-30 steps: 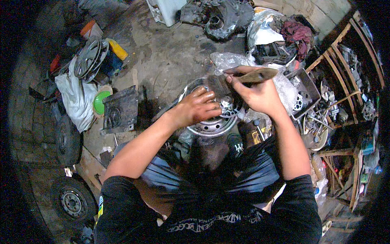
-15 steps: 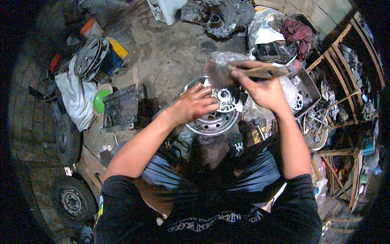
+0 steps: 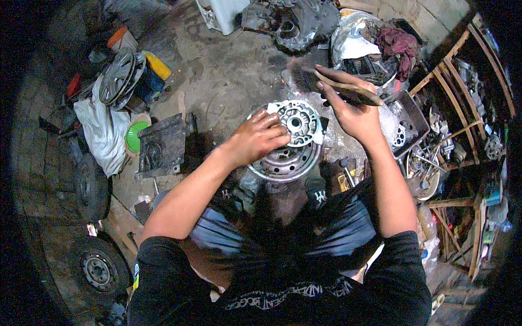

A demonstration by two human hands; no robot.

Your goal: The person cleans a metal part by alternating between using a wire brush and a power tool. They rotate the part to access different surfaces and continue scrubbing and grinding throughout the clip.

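Observation:
My left hand (image 3: 259, 137) is closed on the left edge of a round, silvery metal plate (image 3: 308, 126) with a central hole and curved cavities. The plate is over a steel wheel rim (image 3: 291, 170) lying in front of my feet; whether they touch I cannot tell. Up and to the right, my right hand (image 3: 357, 115) grips a paintbrush (image 3: 356, 94) by its wooden handle. Its dark bristles, smeared by motion, point left beyond the plate's far edge, apart from it. My left fingers hide part of the plate.
Clear bubble wrap (image 3: 348, 142) and a grey metal bin (image 3: 416, 122) with parts lie at right, near a wooden rack (image 3: 454, 92). A large gear housing (image 3: 293, 24) sits at the far side. Wheel covers (image 3: 117, 79) and tyres (image 3: 89, 187) stand at left.
The plate in my left hand has turned to show more of its face. My right hand stays near its place, while the brush has tilted, its handle end lower.

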